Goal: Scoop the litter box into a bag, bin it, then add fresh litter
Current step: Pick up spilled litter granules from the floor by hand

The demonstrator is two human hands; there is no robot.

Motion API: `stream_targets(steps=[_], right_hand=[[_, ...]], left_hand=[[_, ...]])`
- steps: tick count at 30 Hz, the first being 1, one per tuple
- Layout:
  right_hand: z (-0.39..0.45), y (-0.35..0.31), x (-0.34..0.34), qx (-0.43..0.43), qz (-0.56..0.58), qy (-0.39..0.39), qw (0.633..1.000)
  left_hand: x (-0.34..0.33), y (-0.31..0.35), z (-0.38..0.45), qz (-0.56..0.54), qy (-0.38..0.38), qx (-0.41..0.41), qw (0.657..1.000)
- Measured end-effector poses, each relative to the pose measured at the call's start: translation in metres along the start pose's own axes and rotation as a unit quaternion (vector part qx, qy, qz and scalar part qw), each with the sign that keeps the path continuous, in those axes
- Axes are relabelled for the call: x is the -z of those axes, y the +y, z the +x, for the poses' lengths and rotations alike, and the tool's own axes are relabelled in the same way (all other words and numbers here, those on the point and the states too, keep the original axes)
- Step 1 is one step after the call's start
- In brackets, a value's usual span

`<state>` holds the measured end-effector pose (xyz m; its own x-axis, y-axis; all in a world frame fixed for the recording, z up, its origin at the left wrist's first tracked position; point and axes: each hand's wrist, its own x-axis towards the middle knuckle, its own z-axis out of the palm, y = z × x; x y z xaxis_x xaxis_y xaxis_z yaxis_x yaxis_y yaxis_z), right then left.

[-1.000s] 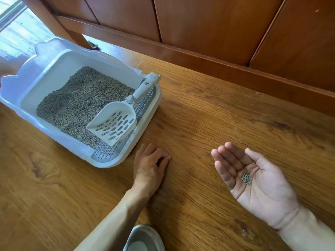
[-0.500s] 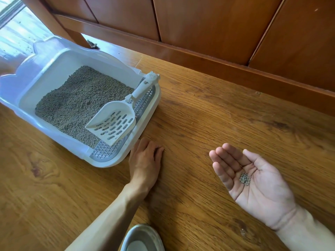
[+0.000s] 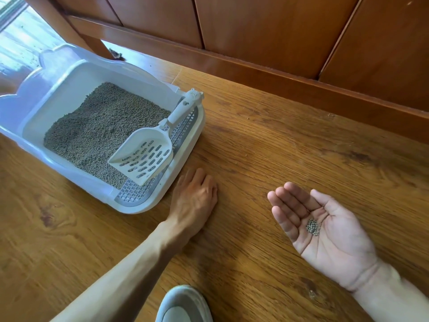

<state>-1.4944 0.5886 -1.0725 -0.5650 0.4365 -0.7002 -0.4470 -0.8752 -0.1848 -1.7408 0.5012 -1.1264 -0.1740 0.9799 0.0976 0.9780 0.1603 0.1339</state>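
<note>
Box looks filled, scoop parked; my left hand lies flat on the floor, fingers together, right hand open, cupping stray pellets still to return.

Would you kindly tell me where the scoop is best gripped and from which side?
Grip the scoop by its handle, coming from the box's right, floor side. The handle slopes up over the rim, clear of the litter; the left hand is nearest.

The litter box runs off the left edge. A grey shoe is cut by the bottom edge. The scoop hides litter beneath it.
</note>
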Motion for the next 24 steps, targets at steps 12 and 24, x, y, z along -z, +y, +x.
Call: stream_targets(steps=[12, 24], right_hand=[[0.000, -0.001, 0.002, -0.042, -0.011, -0.030, 0.999], [-0.008, 0.000, -0.006, 0.022, -0.005, -0.001, 1.000]], left_hand=[[-0.013, 0.026, 0.007, -0.067, 0.005, 0.064, 0.996], [0.021, 0.047, 0.012, -0.177, 0.040, 0.103, 0.978]])
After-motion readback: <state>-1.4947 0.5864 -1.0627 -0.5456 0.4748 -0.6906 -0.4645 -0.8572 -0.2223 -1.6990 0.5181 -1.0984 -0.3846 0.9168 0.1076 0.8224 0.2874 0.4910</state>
